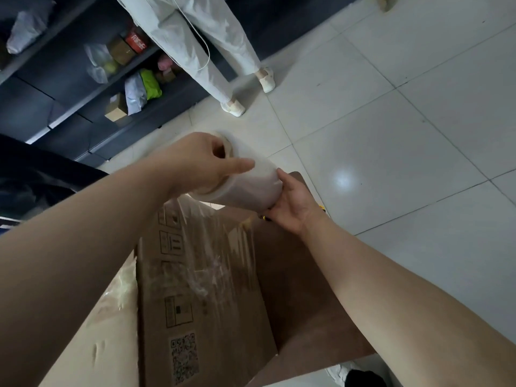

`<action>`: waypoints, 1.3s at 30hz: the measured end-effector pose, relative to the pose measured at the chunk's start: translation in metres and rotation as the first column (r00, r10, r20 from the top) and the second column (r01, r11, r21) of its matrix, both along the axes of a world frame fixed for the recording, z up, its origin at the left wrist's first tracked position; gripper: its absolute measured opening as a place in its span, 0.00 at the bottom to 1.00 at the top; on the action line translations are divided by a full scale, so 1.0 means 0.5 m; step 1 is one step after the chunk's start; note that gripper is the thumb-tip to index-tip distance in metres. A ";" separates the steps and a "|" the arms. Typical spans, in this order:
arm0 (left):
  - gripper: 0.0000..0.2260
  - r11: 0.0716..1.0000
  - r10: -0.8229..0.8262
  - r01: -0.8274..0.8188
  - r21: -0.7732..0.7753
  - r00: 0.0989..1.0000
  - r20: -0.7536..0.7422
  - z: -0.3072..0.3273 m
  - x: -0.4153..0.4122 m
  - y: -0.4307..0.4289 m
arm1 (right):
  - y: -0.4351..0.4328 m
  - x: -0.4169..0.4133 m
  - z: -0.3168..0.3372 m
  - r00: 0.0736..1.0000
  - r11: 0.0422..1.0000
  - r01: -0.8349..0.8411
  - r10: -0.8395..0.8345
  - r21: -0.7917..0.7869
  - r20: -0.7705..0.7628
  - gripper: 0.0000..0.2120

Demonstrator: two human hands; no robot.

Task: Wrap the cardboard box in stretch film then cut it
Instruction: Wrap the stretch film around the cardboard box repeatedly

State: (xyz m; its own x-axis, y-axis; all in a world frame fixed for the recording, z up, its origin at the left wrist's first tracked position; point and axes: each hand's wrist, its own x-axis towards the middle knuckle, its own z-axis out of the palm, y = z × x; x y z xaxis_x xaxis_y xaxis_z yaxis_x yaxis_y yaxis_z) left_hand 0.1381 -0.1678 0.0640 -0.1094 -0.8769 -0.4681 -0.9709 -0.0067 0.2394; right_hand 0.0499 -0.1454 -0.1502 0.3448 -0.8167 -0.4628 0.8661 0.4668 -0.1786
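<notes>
the pale tiled floor (391, 135) carries the large brown cardboard box (212, 289), printed with handling symbols and a qr code, which stands directly below the hands. the board is stiff and probably bulky, so turn it by its edges and not by its faces. a clear, wrinkled layer of film (195, 247) already clings to its upper face. it is thin and stretchy and likely to tear on the box corners.

dark shelving (69, 79) stands left of and beyond the box, and a standing person (195, 37) is beyond it. the open room lies to the right of the box.

the whitish roll of stretch film (245, 185) is held just above the far edge of the box. its wound surface is probably slippery, so take hold at the core ends to let it turn.

the left hand (201, 160) is curled round the far end of the roll and the right hand (293, 202) cups the near end.

a small yellow-and-black item (321, 208) beside the box is too small to identify.
</notes>
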 end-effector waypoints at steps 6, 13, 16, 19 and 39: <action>0.23 0.995 0.019 -0.019 -0.095 1.000 -0.003 -0.006 0.012 -0.046 | -0.044 0.004 0.003 0.999 0.999 0.033 -0.033 0.010 0.022 0.19; 0.17 0.970 -0.203 0.229 -0.080 0.947 0.248 -0.002 0.030 -0.086 | -0.099 0.018 0.014 0.997 0.995 -0.069 0.072 0.069 -0.035 0.18; 0.16 0.979 -0.179 0.200 -0.040 0.937 0.300 -0.004 0.043 -0.108 | -0.140 0.027 0.016 0.987 0.987 -0.145 0.149 0.072 -0.063 0.13; 0.15 0.992 -0.110 0.123 -0.020 0.939 0.326 -0.004 0.058 -0.127 | -0.189 0.034 0.024 0.971 0.968 -0.232 0.236 0.094 -0.036 0.15; 0.20 0.724 0.687 -0.675 -0.143 0.724 0.061 -0.009 0.132 -0.213 | -0.322 0.141 0.014 0.768 0.768 -0.631 0.638 0.109 -0.052 0.06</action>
State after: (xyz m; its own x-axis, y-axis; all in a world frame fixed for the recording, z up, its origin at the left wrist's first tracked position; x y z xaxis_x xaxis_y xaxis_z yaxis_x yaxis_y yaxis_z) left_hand 0.2039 -0.2741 0.0594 0.5795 -0.7389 -0.3438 -0.7325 -0.6572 0.1778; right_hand 0.1206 -0.3063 -0.1433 0.7294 -0.3841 -0.5661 0.3514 0.9203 -0.1718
